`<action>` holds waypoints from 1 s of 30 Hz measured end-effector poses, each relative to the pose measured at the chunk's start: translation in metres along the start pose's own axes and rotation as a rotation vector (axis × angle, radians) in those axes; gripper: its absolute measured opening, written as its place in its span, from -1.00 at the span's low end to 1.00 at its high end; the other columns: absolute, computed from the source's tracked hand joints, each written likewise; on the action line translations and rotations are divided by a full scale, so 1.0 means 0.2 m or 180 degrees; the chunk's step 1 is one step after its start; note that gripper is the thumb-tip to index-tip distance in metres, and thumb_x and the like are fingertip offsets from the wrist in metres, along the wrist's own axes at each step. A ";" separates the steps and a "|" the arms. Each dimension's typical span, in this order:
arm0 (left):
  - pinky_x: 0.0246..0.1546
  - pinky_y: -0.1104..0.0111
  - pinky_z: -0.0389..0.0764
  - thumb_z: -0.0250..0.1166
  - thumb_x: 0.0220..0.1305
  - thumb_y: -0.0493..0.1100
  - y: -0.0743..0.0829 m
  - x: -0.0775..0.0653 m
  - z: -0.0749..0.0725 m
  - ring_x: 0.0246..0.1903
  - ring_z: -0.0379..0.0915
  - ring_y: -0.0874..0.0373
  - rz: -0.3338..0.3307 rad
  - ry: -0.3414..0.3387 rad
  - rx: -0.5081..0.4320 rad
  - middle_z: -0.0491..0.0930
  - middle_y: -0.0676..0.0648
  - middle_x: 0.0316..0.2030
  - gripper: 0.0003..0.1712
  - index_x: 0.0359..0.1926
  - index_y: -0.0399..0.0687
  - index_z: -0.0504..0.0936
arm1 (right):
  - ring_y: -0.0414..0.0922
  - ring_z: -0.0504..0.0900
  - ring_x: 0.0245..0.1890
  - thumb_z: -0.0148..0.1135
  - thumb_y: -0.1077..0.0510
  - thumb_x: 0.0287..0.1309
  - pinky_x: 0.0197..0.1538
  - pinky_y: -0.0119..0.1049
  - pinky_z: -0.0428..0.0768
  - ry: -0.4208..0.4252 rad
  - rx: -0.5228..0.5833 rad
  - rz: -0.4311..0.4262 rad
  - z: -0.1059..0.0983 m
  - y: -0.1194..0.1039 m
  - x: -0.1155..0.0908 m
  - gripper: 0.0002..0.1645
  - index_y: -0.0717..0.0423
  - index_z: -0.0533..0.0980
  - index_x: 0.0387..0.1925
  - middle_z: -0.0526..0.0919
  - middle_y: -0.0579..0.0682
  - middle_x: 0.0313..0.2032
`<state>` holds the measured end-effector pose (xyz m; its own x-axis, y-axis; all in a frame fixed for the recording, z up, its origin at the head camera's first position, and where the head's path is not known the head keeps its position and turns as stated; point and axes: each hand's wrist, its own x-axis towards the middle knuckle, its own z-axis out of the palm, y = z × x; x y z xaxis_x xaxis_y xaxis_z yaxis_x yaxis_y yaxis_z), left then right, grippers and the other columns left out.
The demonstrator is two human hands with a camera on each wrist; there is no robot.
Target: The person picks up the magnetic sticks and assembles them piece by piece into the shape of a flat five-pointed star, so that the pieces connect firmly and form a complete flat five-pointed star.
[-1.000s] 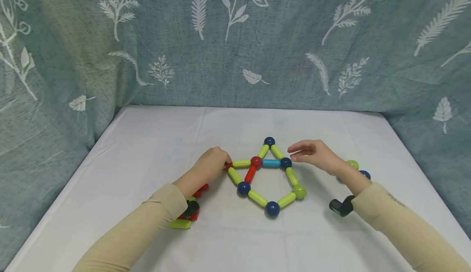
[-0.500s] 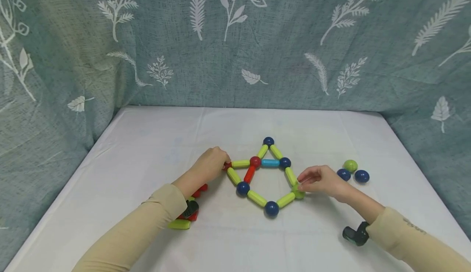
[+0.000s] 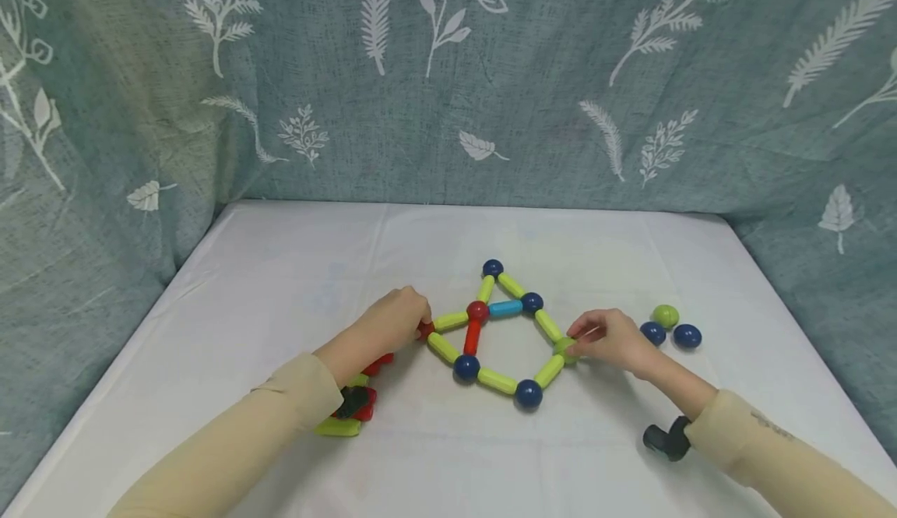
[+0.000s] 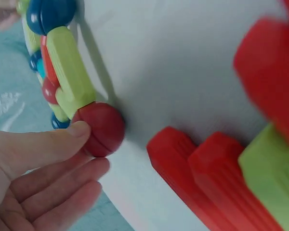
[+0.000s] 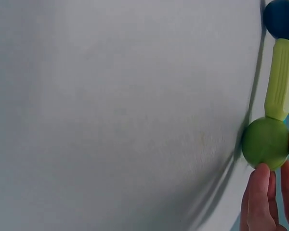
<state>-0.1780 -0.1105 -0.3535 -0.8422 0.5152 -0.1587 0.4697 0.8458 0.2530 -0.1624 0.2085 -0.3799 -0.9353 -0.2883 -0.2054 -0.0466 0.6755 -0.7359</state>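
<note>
A flat frame of toy building rods and balls lies on the white table. My left hand [image 3: 395, 317] pinches the red ball [image 4: 102, 129] at its left corner between thumb and fingers. At the right corner, my right hand [image 3: 611, 340] grips the green ball [image 5: 266, 143] with its fingertips. Between them run lime rods [image 3: 497, 380], a red rod [image 3: 473, 338] and a light blue rod [image 3: 506, 309]. Dark blue balls [image 3: 529, 394] and another red ball [image 3: 478, 312] join these rods. The frame's top is a small triangle with a blue ball [image 3: 493, 268] at its tip.
Several loose red and lime rods [image 3: 339, 427] lie beneath the left forearm, partly hidden by it and its wrist camera [image 3: 352, 402]. Right of the right hand sit two blue balls [image 3: 687, 336] and a green ball [image 3: 666, 316]. A patterned curtain [image 3: 448, 113] hangs behind the table [image 3: 315, 245].
My right hand has come down from beside the upper blue ball to the green corner ball and taken hold of it. The frame has turned slightly, its left corner lower and right corner higher.
</note>
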 end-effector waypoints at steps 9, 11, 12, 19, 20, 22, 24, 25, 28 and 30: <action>-0.32 0.35 0.57 0.40 -0.08 -0.39 0.07 -0.10 0.04 -0.44 0.52 0.11 0.0172 -0.0097 -0.0005 0.61 -0.08 -0.50 -0.89 -0.42 -0.27 0.67 | 0.07 0.54 -0.12 0.28 0.22 0.03 -0.14 -0.21 0.54 0.0206 0.0283 0.0452 -0.02 -0.01 0.17 -0.61 0.32 0.50 -0.09 0.54 0.24 -0.08; -0.37 0.37 0.56 0.41 -0.07 -0.37 0.10 -0.11 0.04 -0.50 0.47 0.16 0.0215 -0.0155 0.0015 0.58 -0.04 -0.55 -0.92 -0.46 -0.24 0.66 | 0.08 0.52 -0.07 0.26 0.22 0.05 -0.10 -0.20 0.53 0.0243 0.0334 0.0523 -0.02 -0.01 0.21 -0.59 0.32 0.48 -0.05 0.52 0.26 -0.04; -0.40 0.39 0.54 0.41 -0.06 -0.35 0.11 -0.12 0.05 -0.53 0.44 0.17 0.0244 -0.0179 0.0029 0.56 -0.02 -0.58 -0.93 -0.48 -0.23 0.66 | 0.08 0.50 -0.05 0.25 0.21 0.05 -0.08 -0.20 0.52 0.0259 0.0359 0.0565 -0.02 -0.02 0.23 -0.58 0.31 0.47 -0.03 0.51 0.25 -0.02; -0.50 0.52 0.46 0.44 -0.05 -0.24 0.20 -0.16 0.07 -0.62 0.32 0.26 0.0333 -0.0339 -0.0134 0.47 0.08 -0.67 -0.89 -0.49 -0.17 0.66 | 0.07 0.45 0.04 0.19 0.25 0.12 0.00 -0.24 0.50 0.0230 0.0816 0.0875 0.00 -0.04 0.34 -0.53 0.33 0.40 0.07 0.42 0.27 0.07; -0.51 0.54 0.45 0.43 -0.05 -0.23 0.21 -0.16 0.08 -0.62 0.31 0.26 0.0354 -0.0349 -0.0166 0.46 0.08 -0.68 -0.88 -0.50 -0.17 0.65 | 0.07 0.44 0.05 0.19 0.25 0.13 0.01 -0.24 0.49 0.0227 0.0887 0.0913 0.00 -0.05 0.35 -0.53 0.33 0.39 0.09 0.41 0.27 0.08; -0.53 0.56 0.43 0.44 -0.05 -0.22 0.23 -0.17 0.09 -0.64 0.30 0.27 0.0408 -0.0345 -0.0195 0.43 0.10 -0.69 -0.87 -0.51 -0.16 0.64 | 0.07 0.43 0.07 0.17 0.27 0.14 0.02 -0.25 0.49 0.0232 0.1000 0.0979 0.00 -0.06 0.37 -0.53 0.33 0.38 0.10 0.39 0.26 0.09; -0.55 0.58 0.41 0.44 -0.05 -0.20 0.25 -0.16 0.09 -0.65 0.29 0.28 0.0423 -0.0336 -0.0194 0.41 0.10 -0.71 -0.85 -0.51 -0.16 0.63 | 0.06 0.42 0.09 0.16 0.28 0.15 0.03 -0.26 0.48 0.0222 0.1064 0.1008 0.00 -0.07 0.38 -0.52 0.34 0.37 0.11 0.38 0.27 0.11; -0.56 0.58 0.40 0.44 -0.05 -0.19 0.25 -0.16 0.10 -0.65 0.29 0.29 0.0420 -0.0332 -0.0173 0.40 0.10 -0.71 -0.84 -0.52 -0.15 0.63 | 0.06 0.42 0.09 0.15 0.28 0.16 0.03 -0.27 0.48 0.0208 0.1093 0.1013 0.00 -0.07 0.39 -0.52 0.34 0.36 0.12 0.37 0.27 0.12; -0.56 0.59 0.41 0.45 -0.05 -0.17 0.26 -0.17 0.10 -0.66 0.29 0.30 0.0404 -0.0317 -0.0154 0.39 0.11 -0.72 -0.84 -0.51 -0.14 0.63 | 0.05 0.42 0.10 0.14 0.28 0.17 0.03 -0.28 0.48 0.0163 0.1125 0.0991 0.00 -0.07 0.40 -0.52 0.35 0.36 0.13 0.36 0.27 0.13; -0.53 0.58 0.43 0.45 -0.05 -0.19 0.26 -0.17 0.09 -0.63 0.31 0.29 0.0383 -0.0333 -0.0200 0.44 0.10 -0.69 -0.85 -0.47 -0.16 0.66 | 0.03 0.44 0.08 0.13 0.27 0.18 0.02 -0.29 0.49 0.0148 0.1119 0.0995 0.01 -0.07 0.41 -0.53 0.35 0.36 0.13 0.37 0.27 0.13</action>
<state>-0.1203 -0.0817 -0.3522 -0.7472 0.6266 -0.2215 0.5453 0.7685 0.3347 -0.2376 0.1747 -0.3879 -0.9006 -0.0717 -0.4287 0.3537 0.4521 -0.8188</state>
